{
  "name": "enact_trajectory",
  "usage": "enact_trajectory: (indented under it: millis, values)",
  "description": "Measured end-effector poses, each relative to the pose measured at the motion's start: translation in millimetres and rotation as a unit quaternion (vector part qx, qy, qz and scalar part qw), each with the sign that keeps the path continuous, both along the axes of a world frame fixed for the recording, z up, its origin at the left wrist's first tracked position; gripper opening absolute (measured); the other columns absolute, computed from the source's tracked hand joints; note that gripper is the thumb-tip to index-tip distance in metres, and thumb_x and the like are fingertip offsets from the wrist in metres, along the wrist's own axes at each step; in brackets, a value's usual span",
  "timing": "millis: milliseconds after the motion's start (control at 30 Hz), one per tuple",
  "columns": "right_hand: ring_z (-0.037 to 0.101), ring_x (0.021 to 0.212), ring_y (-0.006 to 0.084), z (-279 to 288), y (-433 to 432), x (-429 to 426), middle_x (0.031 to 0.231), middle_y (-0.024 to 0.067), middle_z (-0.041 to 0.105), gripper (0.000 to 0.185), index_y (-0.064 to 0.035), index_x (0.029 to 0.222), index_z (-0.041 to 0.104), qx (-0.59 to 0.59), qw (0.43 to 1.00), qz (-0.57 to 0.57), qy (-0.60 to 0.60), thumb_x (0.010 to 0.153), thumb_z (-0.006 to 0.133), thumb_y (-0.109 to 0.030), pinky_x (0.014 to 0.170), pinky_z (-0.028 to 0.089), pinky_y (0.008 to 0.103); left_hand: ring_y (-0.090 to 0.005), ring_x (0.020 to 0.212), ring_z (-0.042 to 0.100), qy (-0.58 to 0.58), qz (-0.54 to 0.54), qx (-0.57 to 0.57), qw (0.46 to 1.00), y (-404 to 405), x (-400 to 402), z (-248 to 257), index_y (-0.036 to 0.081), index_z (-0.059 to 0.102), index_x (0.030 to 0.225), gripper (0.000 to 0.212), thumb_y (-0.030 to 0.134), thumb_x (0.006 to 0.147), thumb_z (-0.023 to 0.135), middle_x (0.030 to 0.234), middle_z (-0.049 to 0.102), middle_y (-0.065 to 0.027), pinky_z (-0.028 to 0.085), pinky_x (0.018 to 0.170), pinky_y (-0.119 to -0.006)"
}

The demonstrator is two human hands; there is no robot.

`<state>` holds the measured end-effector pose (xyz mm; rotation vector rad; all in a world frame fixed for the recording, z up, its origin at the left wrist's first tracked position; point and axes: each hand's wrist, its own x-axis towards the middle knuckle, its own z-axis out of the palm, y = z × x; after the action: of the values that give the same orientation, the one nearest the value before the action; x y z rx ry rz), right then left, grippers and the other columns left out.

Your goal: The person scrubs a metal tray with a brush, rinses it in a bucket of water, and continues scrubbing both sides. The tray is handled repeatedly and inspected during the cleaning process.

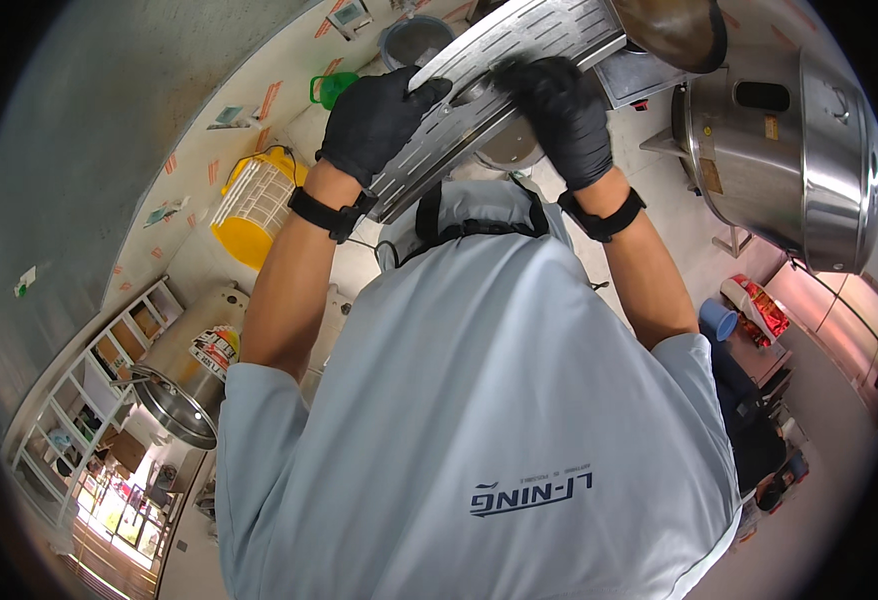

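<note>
Both my hands wear black gloves, with black straps around the wrists. A long slotted stainless-steel panel [536, 34] slants across the top of the view, above my grey shirt [499, 375]. At the panel's left edge, my left hand [375, 124] grips it with the thumb over the top face. My right hand [566, 120] is blurred over the panel's near side, its fingers curled. A dark patch lies at those fingertips, and I cannot tell whether it is glove or a held thing. Between the hands, a shiny rounded metal spot [473, 94] shows on the panel.
Left of me stand a yellow plastic basket [248, 232], a green plastic container [334, 88] and a stainless barrel [191, 375] beside a white metal frame [71, 420]. A grey bucket [416, 41] is beyond the panel. On the right are a large steel drum [761, 150] and a blue bucket [718, 319].
</note>
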<state>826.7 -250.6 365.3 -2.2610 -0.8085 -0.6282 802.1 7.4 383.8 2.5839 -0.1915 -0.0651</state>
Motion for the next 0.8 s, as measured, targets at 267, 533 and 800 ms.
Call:
enact_trajectory:
  millis: [267,533,800]
  values:
    - [0.066,0.094,0.03,2,-13,16,0.099,0.0048,0.073,0.027,-0.0129,0.101,0.076,-0.049,0.999,-0.017,0.013,0.077,0.069,-0.003,0.082,0.057,0.0416,-0.0382,0.077,0.069,-0.04,-0.014,-0.018,0.999,6,5,-2,0.012,0.077,0.108,0.046,0.054,0.098,0.062,0.079,0.071,-0.0181,0.053,0.068,-0.045]
    - [0.067,0.098,0.0291,-4,-13,23,0.109,0.0035,0.074,0.021,-0.0162,0.1,0.076,-0.04,0.997,-0.006,0.066,0.08,0.073,-0.012,0.081,0.058,0.0424,-0.0383,0.077,0.07,-0.036,0.008,-0.003,0.999,3,1,2,0.008,0.076,0.109,0.049,0.054,0.099,0.061,0.078,0.07,-0.0193,0.053,0.068,-0.043]
    - [0.069,0.096,0.0328,-6,4,28,0.097,0.0094,0.072,0.016,-0.0165,0.098,0.077,0.006,0.984,-0.064,0.165,0.083,0.075,-0.02,0.084,0.058,0.0435,-0.0386,0.08,0.07,-0.038,0.035,0.008,0.999,4,-8,-1,0.007,0.076,0.106,0.045,0.05,0.098,0.064,0.082,0.072,-0.0195,0.054,0.07,-0.044]
